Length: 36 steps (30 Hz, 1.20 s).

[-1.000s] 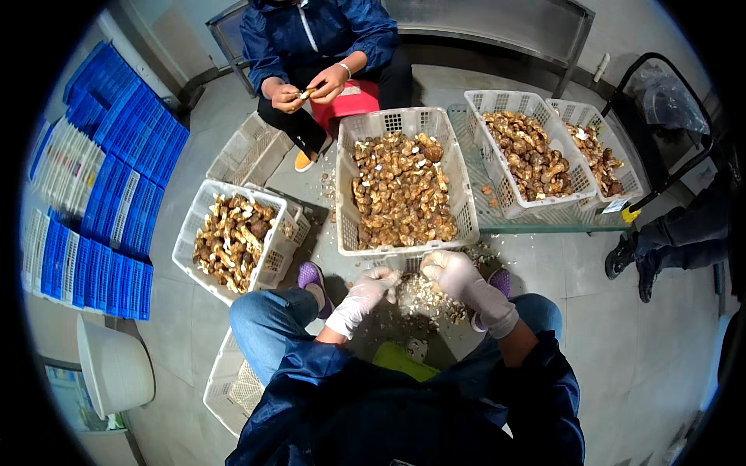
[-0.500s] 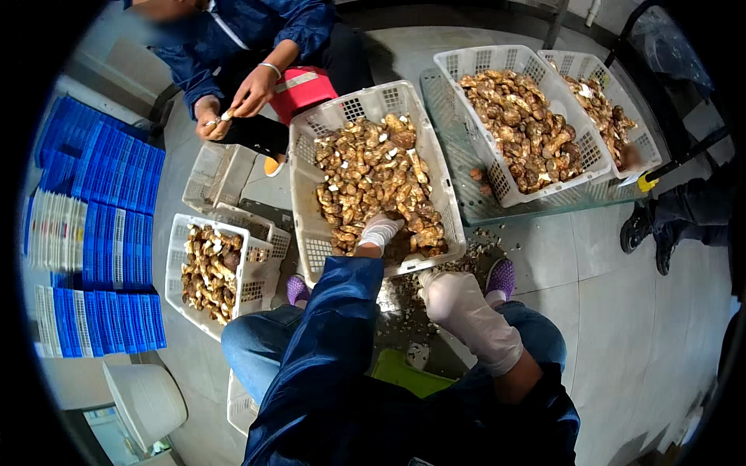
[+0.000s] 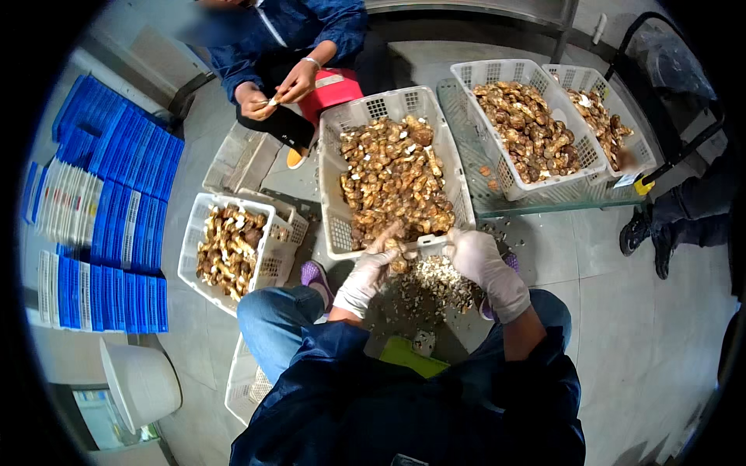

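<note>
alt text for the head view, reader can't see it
Gloved left hand holding a brown mushroom, gloved right hand beside it, above pale scraps on the floor. Beyond a white crate of mushrooms sits a co-worker.

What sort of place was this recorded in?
Probably a mushroom-processing workroom: a large pale plastic basket heaped with brown mushrooms, pale scraps scattered on the tiled floor, and stacked blue crates along the left side.
</note>
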Tool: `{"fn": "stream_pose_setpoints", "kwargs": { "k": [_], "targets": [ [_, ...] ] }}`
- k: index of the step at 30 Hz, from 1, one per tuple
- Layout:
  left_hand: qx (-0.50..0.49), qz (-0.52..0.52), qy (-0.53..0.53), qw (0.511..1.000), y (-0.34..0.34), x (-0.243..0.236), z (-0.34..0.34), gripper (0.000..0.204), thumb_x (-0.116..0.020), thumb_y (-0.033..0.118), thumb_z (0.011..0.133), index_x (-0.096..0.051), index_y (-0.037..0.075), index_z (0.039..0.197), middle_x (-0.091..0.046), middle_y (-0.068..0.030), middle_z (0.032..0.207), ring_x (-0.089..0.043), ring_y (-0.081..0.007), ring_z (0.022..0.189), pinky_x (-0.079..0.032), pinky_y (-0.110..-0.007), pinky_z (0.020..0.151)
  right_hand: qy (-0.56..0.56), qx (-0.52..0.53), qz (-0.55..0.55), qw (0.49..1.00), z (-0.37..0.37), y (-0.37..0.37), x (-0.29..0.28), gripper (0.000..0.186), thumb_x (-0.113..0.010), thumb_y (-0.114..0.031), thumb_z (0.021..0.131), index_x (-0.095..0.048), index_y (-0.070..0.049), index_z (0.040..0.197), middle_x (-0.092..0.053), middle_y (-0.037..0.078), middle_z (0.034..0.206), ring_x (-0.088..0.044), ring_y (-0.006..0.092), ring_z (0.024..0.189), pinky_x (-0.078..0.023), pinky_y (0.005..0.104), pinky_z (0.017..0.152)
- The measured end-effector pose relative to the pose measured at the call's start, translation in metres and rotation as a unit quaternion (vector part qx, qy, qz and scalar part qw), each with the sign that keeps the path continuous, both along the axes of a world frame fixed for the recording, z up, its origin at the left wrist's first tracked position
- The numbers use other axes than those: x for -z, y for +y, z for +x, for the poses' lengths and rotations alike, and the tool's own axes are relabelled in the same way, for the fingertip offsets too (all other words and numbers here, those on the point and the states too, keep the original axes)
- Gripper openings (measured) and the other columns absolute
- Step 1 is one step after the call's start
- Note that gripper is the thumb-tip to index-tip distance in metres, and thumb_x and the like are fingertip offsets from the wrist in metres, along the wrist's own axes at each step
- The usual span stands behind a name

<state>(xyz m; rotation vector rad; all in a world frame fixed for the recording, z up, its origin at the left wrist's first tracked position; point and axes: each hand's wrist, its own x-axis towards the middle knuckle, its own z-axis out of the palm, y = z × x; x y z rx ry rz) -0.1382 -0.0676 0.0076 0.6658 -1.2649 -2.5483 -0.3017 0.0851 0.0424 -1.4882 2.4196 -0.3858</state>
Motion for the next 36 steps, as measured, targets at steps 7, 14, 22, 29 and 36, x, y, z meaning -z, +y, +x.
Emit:
{"fn": "stream_pose_setpoints", "kwargs": {
  "k": [7, 14, 22, 29, 36],
  "targets": [
    [-0.045, 0.217, -0.031, 0.975, 0.034, 0.018, 0.072, 0.028, -0.05, 0.019, 0.089, -0.05, 0.01, 0.115, -0.06, -0.0057, 0.093, -0.06, -0.0182, 0.081, -0.051, -0.03, 0.066, -0.235, 0.137, -0.101, 0.957, 0.048, -0.013, 0.016, 0.023, -0.055, -0.029, 0.081, -0.058, -0.008, 0.09, -0.061, 0.013, 0.076, -0.059, 0.0269, 0.069, -0.045, 0.0346, 0.064],
    [0.009, -0.085, -0.094, 0.992, 0.077, -0.025, 0.106, 0.031, -0.055, 0.006, 0.085, -0.049, 0.004, 0.115, -0.058, 0.0004, 0.08, -0.052, -0.0061, 0.066, -0.04, -0.018, 0.058, -0.233, 0.061, -0.286, 0.928, 0.127, 0.028, -0.006, 0.022, -0.051, -0.025, 0.082, -0.059, -0.004, 0.084, -0.059, 0.014, 0.078, -0.057, 0.0301, 0.07, -0.045, 0.0352, 0.065],
    [0.016, -0.135, -0.114, 0.984, 0.081, -0.012, 0.109, 0.018, -0.056, 0.005, 0.083, -0.058, 0.002, 0.101, -0.058, 0.0006, 0.078, -0.049, -0.0055, 0.062, -0.039, -0.018, 0.056, -0.174, 0.171, -0.262, 0.934, 0.113, 0.034, 0.038, 0.014, -0.055, -0.016, 0.078, -0.059, -0.003, 0.077, -0.055, 0.014, 0.065, -0.053, 0.0256, 0.06, -0.044, 0.0334, 0.057],
    [0.031, -0.104, -0.105, 0.988, 0.072, -0.018, 0.096, 0.019, -0.054, 0.002, 0.084, -0.057, 0.0, 0.103, -0.059, -0.0004, 0.08, -0.051, -0.0071, 0.066, -0.042, -0.019, 0.059, -0.204, 0.185, -0.286, 0.918, 0.095, 0.032, 0.082, 0.019, -0.057, -0.02, 0.079, -0.06, -0.002, 0.085, -0.06, 0.014, 0.071, -0.056, 0.0254, 0.063, -0.046, 0.0305, 0.062],
    [0.026, -0.111, -0.124, 0.986, 0.068, -0.013, 0.095, 0.017, -0.052, 0.005, 0.086, -0.057, 0.001, 0.102, -0.06, 0.0002, 0.081, -0.052, -0.0067, 0.073, -0.041, -0.019, 0.068, -0.207, 0.167, -0.231, 0.936, 0.104, 0.024, 0.038, 0.017, -0.058, -0.017, 0.08, -0.06, 0.0, 0.078, -0.056, 0.009, 0.067, -0.051, 0.0158, 0.061, -0.043, 0.0291, 0.061]
  ]
}}
